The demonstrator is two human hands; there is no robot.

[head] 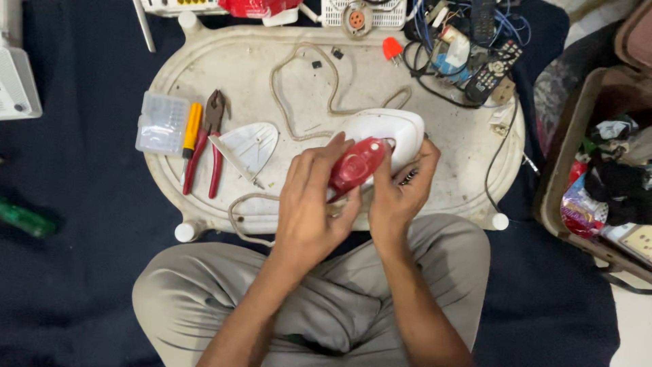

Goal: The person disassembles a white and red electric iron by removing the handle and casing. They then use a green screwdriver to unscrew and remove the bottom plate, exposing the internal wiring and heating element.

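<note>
A white clothes iron body (390, 130) with a red handle cover (356, 165) lies on a white oval tray (224, 64) over my lap. My left hand (314, 204) wraps around the red cover from the left. My right hand (401, 194) grips the iron's near end from the right. A beige cord (285, 88) loops across the tray from the iron. The iron's detached white soleplate cover (250, 146) lies just to the left of my hands.
Red-handled pliers (210, 139), a yellow-handled screwdriver (192, 129) and a clear plastic parts box (161, 124) lie on the tray's left. Remote controls (494, 68) and tangled wires sit at the top right. An open bag of items (611, 177) stands at right. Dark cloth covers the floor.
</note>
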